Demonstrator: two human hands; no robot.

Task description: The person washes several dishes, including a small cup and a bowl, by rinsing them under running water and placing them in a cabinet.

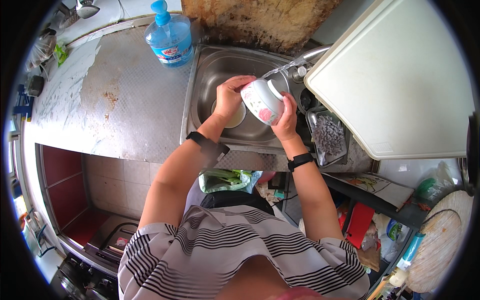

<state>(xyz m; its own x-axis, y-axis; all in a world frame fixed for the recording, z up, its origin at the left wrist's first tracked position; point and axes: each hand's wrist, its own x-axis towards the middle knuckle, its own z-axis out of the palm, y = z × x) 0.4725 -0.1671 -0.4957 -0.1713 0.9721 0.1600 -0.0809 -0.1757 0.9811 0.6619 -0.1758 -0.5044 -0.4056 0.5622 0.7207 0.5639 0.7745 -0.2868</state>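
Note:
A white ceramic bowl (261, 100) with pink roses is tilted on its side above the stainless steel sink (210, 67). My left hand (231, 95) grips its left rim, the fingers partly hidden behind it. On the right, my right hand (286, 116) holds the bowl near its foot and lower side. Water streams from the metal faucet (317, 53) down behind the bowl's upper edge. Another pale bowl (237, 119) rests on the sink bottom, partly covered by my left hand and wrist.
A blue detergent pump bottle (170, 43) stands on the metal counter (138, 90) left of the sink. To the right, a tray (332, 159) holds a grey fuzzy scrubber (329, 135). A large white panel (397, 82) juts over the right side. A stained board (255, 24) backs the sink.

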